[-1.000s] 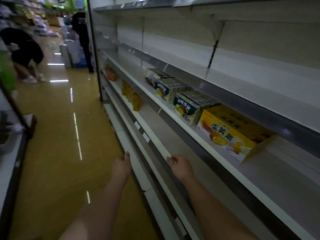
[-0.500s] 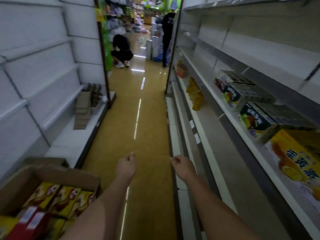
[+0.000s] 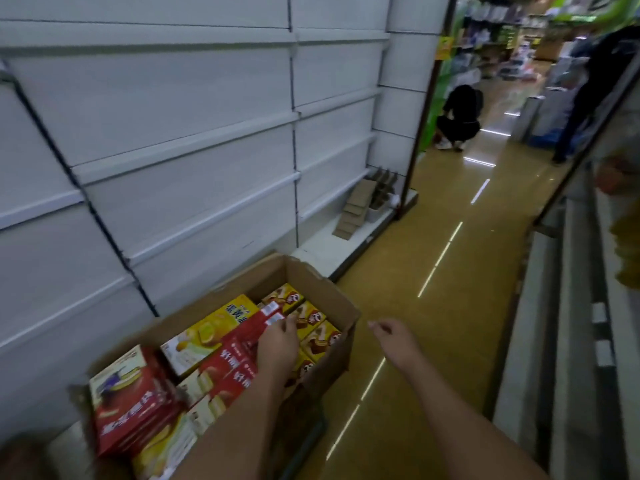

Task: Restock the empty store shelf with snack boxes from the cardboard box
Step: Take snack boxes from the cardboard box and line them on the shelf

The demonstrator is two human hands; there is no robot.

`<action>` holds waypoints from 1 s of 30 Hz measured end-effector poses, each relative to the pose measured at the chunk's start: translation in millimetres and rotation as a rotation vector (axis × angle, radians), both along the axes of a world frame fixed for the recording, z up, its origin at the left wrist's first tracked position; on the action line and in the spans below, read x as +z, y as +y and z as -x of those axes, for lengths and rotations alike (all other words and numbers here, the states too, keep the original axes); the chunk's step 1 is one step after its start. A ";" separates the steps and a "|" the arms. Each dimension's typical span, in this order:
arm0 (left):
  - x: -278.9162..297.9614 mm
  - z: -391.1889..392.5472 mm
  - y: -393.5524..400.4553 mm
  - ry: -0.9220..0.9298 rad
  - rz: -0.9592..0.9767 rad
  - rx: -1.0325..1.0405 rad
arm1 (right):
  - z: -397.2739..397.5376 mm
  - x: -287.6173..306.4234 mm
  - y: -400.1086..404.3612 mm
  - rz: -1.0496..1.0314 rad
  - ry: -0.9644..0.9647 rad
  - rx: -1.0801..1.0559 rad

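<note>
One cardboard box [image 3: 322, 299] holds snack boxes of several kinds, their full number hidden; two hands and two other people show.

Your left hand [image 3: 277, 344] reaches forward and down, fingers curled at the tips. Your right hand [image 3: 394, 339] hangs mid-air, loosely curled, nothing in its grip. Both forearms are extended.

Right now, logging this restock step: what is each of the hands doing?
Left hand: over the cardboard box, fingertips at a red snack box; a grip cannot be told.
Right hand: loosely curled over the aisle floor, holding nothing.
</note>
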State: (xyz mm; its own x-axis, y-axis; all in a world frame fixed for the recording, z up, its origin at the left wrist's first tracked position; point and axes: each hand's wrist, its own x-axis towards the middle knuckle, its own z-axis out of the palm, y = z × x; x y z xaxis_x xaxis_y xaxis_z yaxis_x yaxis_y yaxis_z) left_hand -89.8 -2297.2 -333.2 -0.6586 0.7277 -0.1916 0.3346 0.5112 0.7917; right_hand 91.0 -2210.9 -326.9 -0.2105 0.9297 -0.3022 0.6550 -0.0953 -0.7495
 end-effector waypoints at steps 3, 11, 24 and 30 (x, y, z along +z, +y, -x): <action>-7.9 34.8 -21.0 -0.005 -0.005 0.130 | 37.6 -0.1 -9.4 0.033 0.034 0.097; -28.0 114.0 -49.4 -0.094 -0.012 0.305 | 129.9 4.7 -8.6 0.027 -0.029 0.260; -79.1 210.7 -46.3 -0.247 0.115 0.497 | 243.4 -29.5 8.0 0.038 -0.185 0.387; -109.1 230.2 -33.6 -0.410 0.121 0.571 | 280.6 -53.5 23.6 0.031 -0.249 0.475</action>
State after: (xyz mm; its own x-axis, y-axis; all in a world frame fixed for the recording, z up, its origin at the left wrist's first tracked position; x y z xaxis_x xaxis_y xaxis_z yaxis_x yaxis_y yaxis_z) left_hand -320.0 -2330.8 -442.3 -0.7883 0.2488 -0.5627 -0.3238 0.6099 0.7233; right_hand -189.6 -2187.3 -380.3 -0.5244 0.7391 -0.4227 0.7889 0.2350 -0.5678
